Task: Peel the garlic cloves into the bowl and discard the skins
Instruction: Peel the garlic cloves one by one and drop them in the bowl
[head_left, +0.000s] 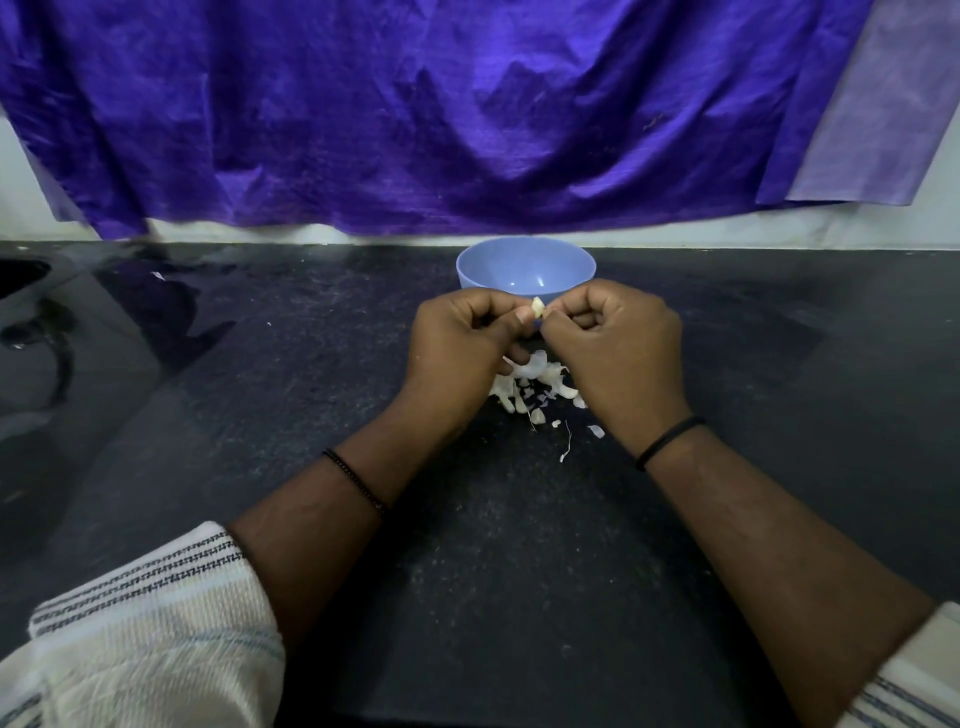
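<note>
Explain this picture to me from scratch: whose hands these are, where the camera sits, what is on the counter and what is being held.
There is no machine here. A person wears one camera on the head, looking forward and down, so you see their own arms. The left hand and right hand together pinch one garlic clove, apparently peeling it. Under the hands, on the dark counter, lies a pile of garlic cloves and loose skins. Behind the hands stands a blue bowl; the part of its inside that shows holds nothing. A purple cloth hangs on the wall.

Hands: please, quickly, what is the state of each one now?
Left hand: closed, pinching the garlic clove.
Right hand: closed, fingertips at the same clove, seemingly picking its skin.
</note>
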